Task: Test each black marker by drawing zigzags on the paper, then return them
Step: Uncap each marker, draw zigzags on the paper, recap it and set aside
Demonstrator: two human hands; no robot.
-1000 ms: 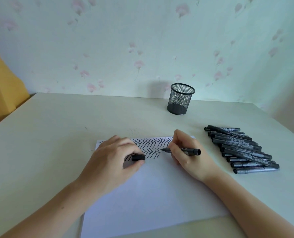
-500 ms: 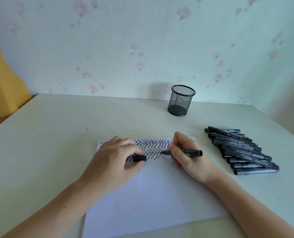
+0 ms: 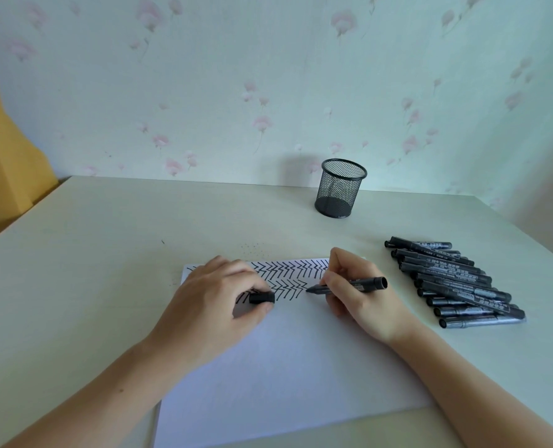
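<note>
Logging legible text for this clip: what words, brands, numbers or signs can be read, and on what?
"700", only roughly legible: printed label on one marker in the marker pile.
Other print on the pile's barrels: too small and blurred to read.
Label on the marker held in the right hand: unreadable.
Paper: only zigzags, no words.

left hand (image 3: 213, 305) curled, right hand (image 3: 356, 295) pinching

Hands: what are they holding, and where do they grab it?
Right hand pinches the marker near its tip. Left hand pinches the cap by one end.
</note>
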